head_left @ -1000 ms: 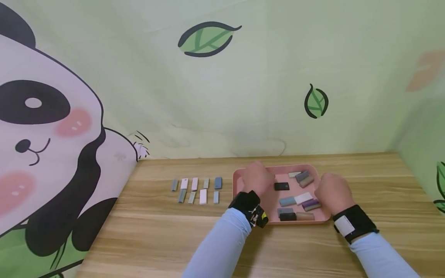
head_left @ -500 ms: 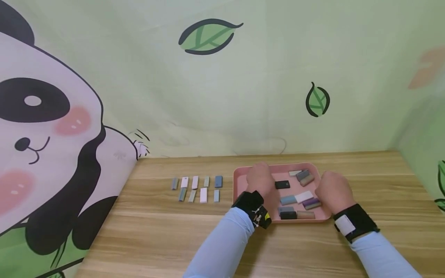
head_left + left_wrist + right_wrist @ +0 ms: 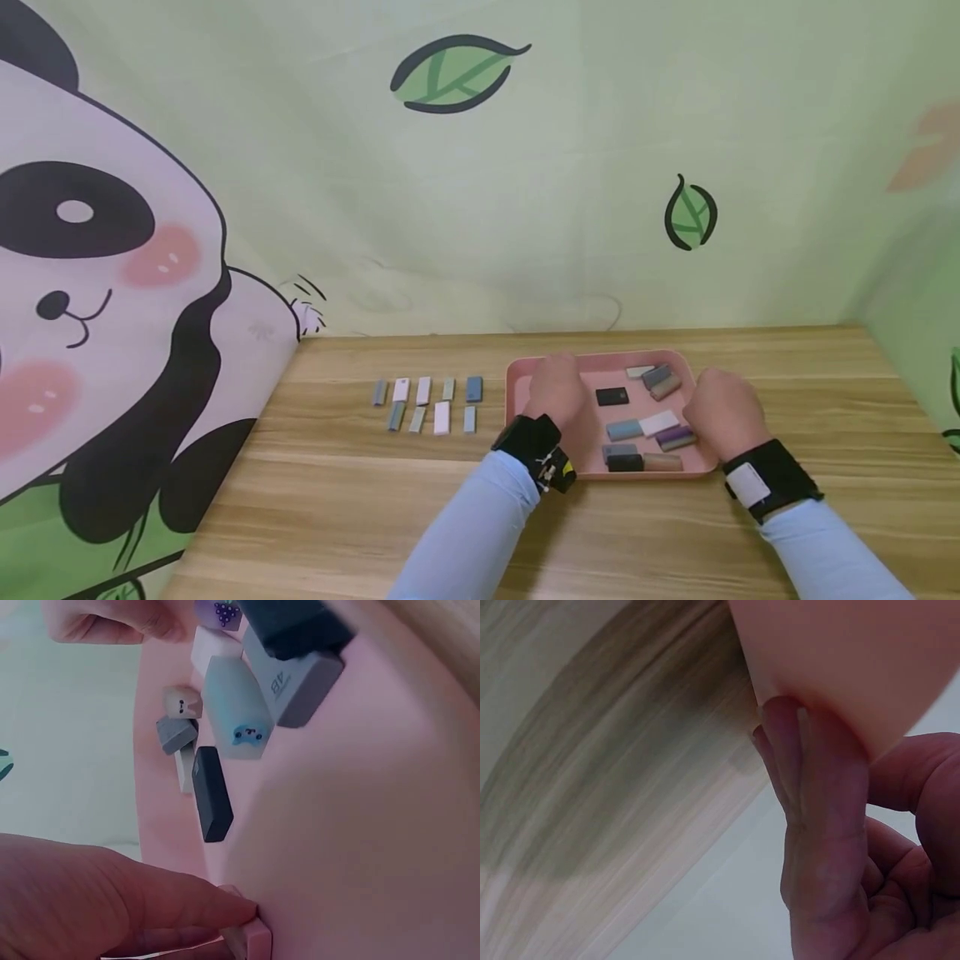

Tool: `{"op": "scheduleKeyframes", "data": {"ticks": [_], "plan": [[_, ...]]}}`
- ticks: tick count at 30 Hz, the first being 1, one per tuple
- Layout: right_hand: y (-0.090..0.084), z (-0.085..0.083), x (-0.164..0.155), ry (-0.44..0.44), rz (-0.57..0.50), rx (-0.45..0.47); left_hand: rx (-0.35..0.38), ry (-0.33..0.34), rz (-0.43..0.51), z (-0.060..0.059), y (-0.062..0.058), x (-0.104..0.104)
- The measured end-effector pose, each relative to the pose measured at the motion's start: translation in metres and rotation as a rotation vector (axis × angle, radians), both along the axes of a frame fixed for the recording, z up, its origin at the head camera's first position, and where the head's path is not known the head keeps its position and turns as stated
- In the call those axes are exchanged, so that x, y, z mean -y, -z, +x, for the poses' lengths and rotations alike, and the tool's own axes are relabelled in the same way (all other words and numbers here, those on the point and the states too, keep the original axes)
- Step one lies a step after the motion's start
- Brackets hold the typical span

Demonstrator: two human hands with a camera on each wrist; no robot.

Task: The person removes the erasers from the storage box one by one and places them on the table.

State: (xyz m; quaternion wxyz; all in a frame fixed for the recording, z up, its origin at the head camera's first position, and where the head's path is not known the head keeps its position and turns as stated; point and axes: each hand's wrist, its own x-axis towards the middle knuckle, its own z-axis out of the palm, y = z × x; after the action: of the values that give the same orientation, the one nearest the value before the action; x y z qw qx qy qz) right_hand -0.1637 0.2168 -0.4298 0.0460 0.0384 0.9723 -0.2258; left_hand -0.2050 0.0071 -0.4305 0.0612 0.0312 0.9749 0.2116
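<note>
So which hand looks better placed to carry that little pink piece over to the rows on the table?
Probably the left hand: it already pinches the small pink piece in the pink tray, on the side nearest the rows of pieces. The right hand grips the tray's far rim.

Wooden table (image 3: 360,508) with a lengthwise grain carries a pink tray (image 3: 517,392). Just left of the tray, directly on the wood, nine small flat blocks (image 3: 427,404) lie in two short rows, grey, white and blue, each set apart from its neighbours.
</note>
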Motion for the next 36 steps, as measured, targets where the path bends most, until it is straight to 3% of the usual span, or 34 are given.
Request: {"op": "scheduleKeyframes", "data": {"ticks": [4, 6, 9, 11, 17, 22, 26, 29, 36], "plan": [[0.001, 0.0, 0.001, 0.0, -0.007, 0.009, -0.057, 0.058, -0.057, 0.003, -0.001, 0.015], [0.001, 0.001, 0.001, -0.001, -0.014, 0.015, -0.11, 0.089, -0.112, 0.001, -0.004, 0.023], [0.002, 0.001, 0.0, 0.0, -0.024, 0.022, -0.158, 0.093, -0.113, -0.005, -0.011, 0.037], [0.002, 0.001, 0.0, 0.001, -0.029, 0.022, -0.172, 0.072, -0.062, -0.008, -0.018, 0.048], [0.004, 0.002, -0.002, -0.01, -0.025, 0.005, -0.11, -0.038, 0.157, -0.004, -0.043, 0.094], [0.003, 0.001, -0.003, 0.0, -0.013, 0.011, -0.162, -0.123, 0.234, 0.0, -0.055, 0.139], [0.003, 0.001, -0.001, 0.005, -0.013, 0.028, -0.238, -0.206, 0.232, 0.004, -0.051, 0.175], [0.004, 0.001, 0.0, -0.002, -0.009, 0.021, -0.278, -0.262, 0.223, 0.007, -0.041, 0.2], [0.002, 0.001, 0.001, -0.022, -0.007, -0.011, -0.281, -0.381, 0.215, 0.015, -0.016, 0.248]]}}
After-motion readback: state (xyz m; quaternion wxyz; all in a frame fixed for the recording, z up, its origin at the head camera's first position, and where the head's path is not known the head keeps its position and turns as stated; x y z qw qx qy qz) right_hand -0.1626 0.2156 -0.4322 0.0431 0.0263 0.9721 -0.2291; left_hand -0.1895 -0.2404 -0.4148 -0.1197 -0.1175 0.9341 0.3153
